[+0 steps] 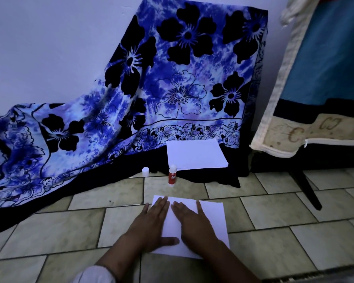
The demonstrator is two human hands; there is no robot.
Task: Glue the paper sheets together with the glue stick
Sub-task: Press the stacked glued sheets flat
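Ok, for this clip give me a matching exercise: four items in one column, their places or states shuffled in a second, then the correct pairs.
Items:
1. glue stick
2. white cap
3. paper stack
4. near sheet

Places or states:
A. pressed flat under both hands
B. lying on the dark cloth edge
C. standing upright, uncapped, on the tile
D. sitting apart, left of the stick

Pairs: 1-C, 2-D, 3-B, 4-A

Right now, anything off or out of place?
Only the glue stick: it stands uncapped on the tiles, its white cap lying apart to the left. Both hands press flat on the near paper; the paper stack is tidy.
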